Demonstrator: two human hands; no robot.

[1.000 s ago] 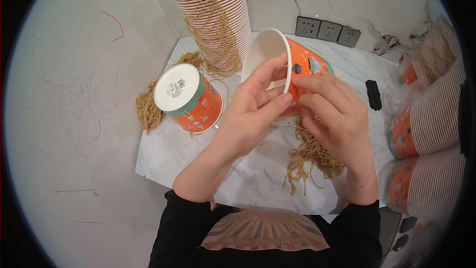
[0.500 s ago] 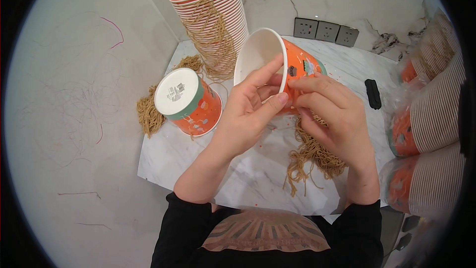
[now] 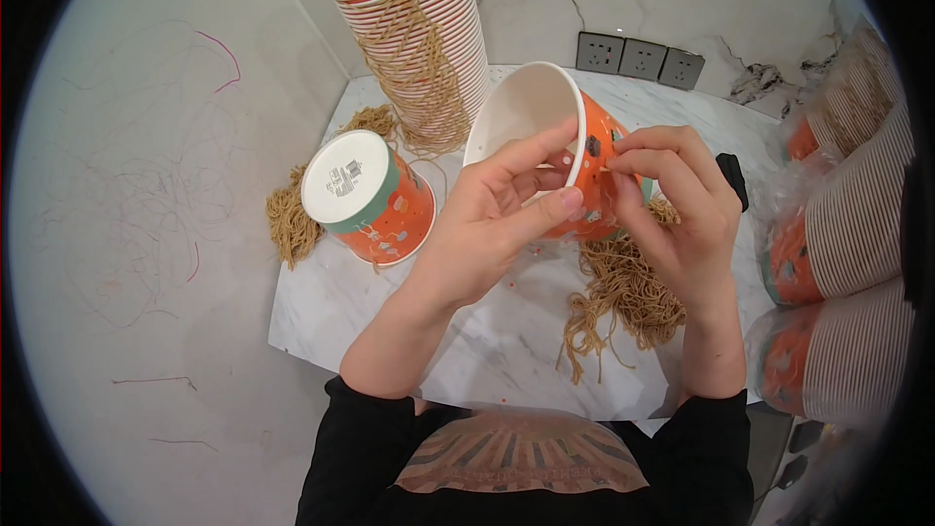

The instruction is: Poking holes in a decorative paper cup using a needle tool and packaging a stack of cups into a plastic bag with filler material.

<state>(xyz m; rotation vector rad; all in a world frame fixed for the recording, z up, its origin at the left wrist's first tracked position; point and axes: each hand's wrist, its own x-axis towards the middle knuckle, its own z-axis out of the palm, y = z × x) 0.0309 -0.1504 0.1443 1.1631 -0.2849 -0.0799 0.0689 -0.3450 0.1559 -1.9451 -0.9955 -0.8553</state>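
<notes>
Pinching the tilted paper cup [image 3: 545, 141] over the counter [image 3: 506, 341], left hand [image 3: 497, 224] and right hand [image 3: 672, 205] could crush its rim by squeezing harder.

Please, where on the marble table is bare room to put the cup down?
Bare marble table lies near the front edge, between the upside-down cup and the string pile. Crowded: the cup stack at the back, sleeved cup stacks on the right.

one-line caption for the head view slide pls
Both hands, left hand and right hand, hold an orange paper cup above brown string.
</notes>
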